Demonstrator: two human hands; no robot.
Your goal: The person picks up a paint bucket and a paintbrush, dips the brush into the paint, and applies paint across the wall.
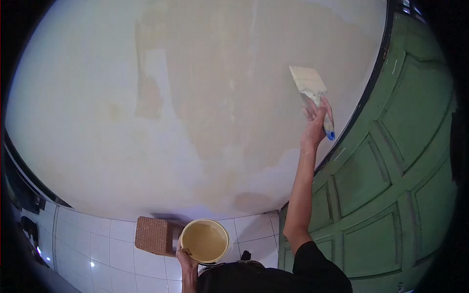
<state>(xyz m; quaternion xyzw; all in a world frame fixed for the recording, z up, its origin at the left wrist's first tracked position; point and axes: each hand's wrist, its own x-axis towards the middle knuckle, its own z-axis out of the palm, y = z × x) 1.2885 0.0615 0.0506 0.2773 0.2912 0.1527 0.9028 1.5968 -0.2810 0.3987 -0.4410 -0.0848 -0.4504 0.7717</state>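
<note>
My right hand [316,118] is closed around the handle of a wide paint brush [309,81], raised at the right side of the wall. The brush has pale, paint-coated bristles and a blue tip at the end of its handle. Its bristles lie against or just in front of the wall [210,97], which is partly coated in beige over a whiter surface. Low in the view, my left hand [186,258] grips the rim of a round, cream-coloured bucket [226,233]. Beige paint [205,241] fills part of the bucket. Some fingers of the left hand are hidden behind it.
A brown woven basket or stool [152,235] stands on the white tiled floor [117,244], left of the bucket. Right of the wall is a green panelled door [361,171] with a dark frame [367,93]. Dark objects [29,229] sit at the far left.
</note>
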